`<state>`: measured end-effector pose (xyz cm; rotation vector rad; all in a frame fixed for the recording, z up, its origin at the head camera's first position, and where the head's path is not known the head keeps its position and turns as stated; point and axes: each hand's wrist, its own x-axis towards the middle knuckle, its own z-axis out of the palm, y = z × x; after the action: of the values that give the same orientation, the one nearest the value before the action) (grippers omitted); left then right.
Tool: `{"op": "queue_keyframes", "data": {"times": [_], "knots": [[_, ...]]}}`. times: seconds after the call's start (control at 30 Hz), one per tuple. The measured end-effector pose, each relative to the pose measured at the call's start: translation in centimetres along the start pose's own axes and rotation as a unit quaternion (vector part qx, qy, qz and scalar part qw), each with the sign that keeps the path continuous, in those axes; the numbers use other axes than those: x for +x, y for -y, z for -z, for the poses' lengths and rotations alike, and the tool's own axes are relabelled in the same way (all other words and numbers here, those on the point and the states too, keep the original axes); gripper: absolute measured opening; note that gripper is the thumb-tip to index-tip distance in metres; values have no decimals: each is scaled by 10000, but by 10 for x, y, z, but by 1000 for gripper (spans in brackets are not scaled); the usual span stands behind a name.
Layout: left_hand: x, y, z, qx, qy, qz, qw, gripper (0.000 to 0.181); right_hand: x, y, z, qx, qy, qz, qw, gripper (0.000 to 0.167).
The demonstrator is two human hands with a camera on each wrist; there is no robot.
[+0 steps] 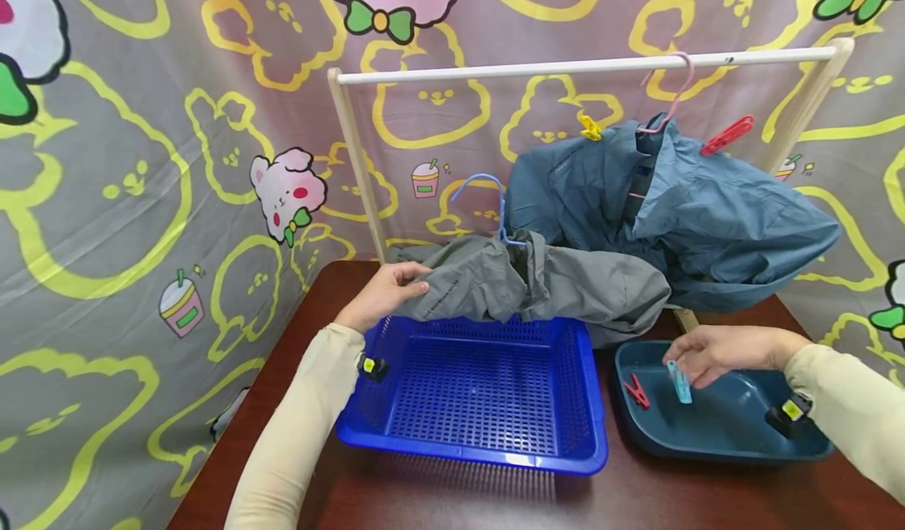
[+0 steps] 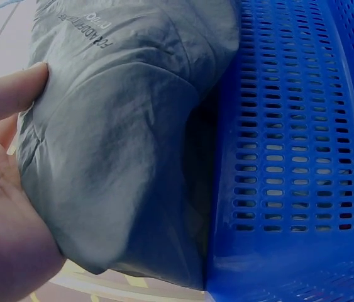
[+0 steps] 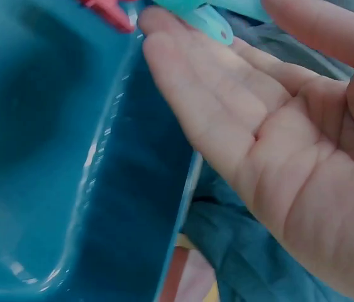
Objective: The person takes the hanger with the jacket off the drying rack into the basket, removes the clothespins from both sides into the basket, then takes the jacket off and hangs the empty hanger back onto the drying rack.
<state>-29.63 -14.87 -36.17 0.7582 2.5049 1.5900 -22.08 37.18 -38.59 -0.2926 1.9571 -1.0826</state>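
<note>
My left hand (image 1: 385,290) pinches the left end of a thin grey jacket (image 1: 474,283), thumb in front and fingers behind in the left wrist view. A blue hanger (image 1: 503,208) sticks up from the jacket's neck, its hook off the rail. The jacket lies over the back edge of a blue perforated basket (image 1: 597,436). On the right, my right hand (image 1: 728,353) holds a light-blue clothespin (image 1: 679,382) between thumb and fingers, over a dark teal basin (image 1: 749,404). A red clothespin (image 1: 637,391) lies inside that basin, at its left.
Behind stands a rack with a white rail (image 1: 509,72). From it a blue jacket (image 1: 735,208) hangs on a pink hanger (image 1: 680,90), with a yellow clothespin (image 1: 590,127) and a red clothespin (image 1: 728,135) on its shoulders. A patterned curtain surrounds the brown table (image 1: 467,498).
</note>
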Motion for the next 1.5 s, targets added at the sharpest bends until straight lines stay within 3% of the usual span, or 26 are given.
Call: {"op": "queue_keyframes", "data": {"times": [0.23,0.6,0.93,1.2,1.5], "knots": [[-2,0,0,-19,-20,48,10000,32,19,-11,-5,-633,-286,-600,9958,25],[0,-1,1,-54,-79,11,10000,30,33,-24,-8,-1101,-343,-804,9901,26],[0,0,1,-31,-27,-5,10000,31,37,-25,-11,-1372,-394,-884,9858,14],[0,-1,1,-36,-52,-29,10000,31,34,-20,-12,-1493,-500,-913,9833,14],[-2,-3,2,-29,-23,-46,10000,31,17,1,-11,-1854,-750,-509,9785,19]]}}
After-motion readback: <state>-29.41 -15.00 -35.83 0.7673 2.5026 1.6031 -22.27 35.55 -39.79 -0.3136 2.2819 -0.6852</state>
